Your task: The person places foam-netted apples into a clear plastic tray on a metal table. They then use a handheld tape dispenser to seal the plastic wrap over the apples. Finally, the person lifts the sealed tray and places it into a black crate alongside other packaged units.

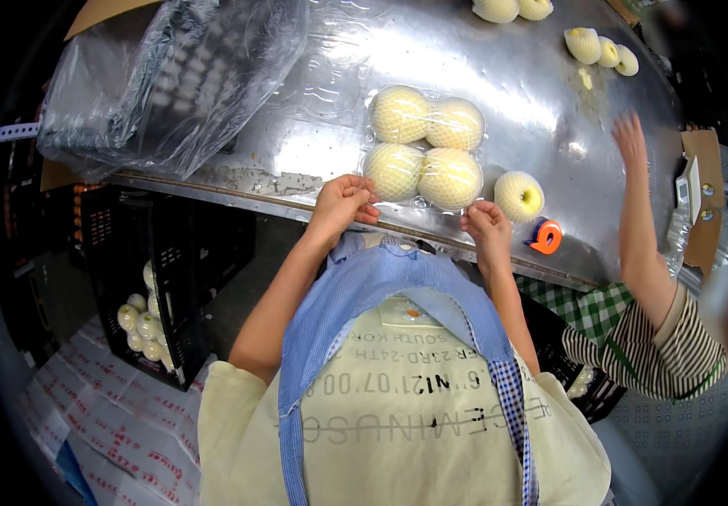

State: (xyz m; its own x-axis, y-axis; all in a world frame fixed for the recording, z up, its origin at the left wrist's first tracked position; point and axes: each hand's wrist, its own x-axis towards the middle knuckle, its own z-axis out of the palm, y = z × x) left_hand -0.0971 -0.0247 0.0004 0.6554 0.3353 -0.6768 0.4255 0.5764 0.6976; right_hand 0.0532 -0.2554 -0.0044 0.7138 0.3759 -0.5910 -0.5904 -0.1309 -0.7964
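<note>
Four round pale-yellow fruits (401, 115) with a net-like surface. Head view: they sit two by two in a clear plastic pack (424, 146), which lies on the metal table (550, 110) between the hands and just beyond them. Left hand (349, 204): fingers curled, thumb drawn close to the index finger, at the pack's near left corner. Right hand (487, 229): thumb and fingers bent toward each other, at the near right corner. Cannot tell whether either hand pinches the transparent rim or merely touches it.

Single fruit (519, 197): just beyond the right hand and to its right, hollow visible. Orange-and-blue tape dispenser (544, 236): to the right of the right hand, near that fruit. Clear plastic bag (187, 93): beyond the left hand, to its left. Further fruits: a pair (496, 8) and a group of three (583, 45), both well beyond the right hand.

Co-worker's hand (630, 139): blurred, over the table's right part, well apart from the right hand; holds nothing visible. Black crate (180, 282): below and left of the left hand, with pale fruits (142, 325) inside.
</note>
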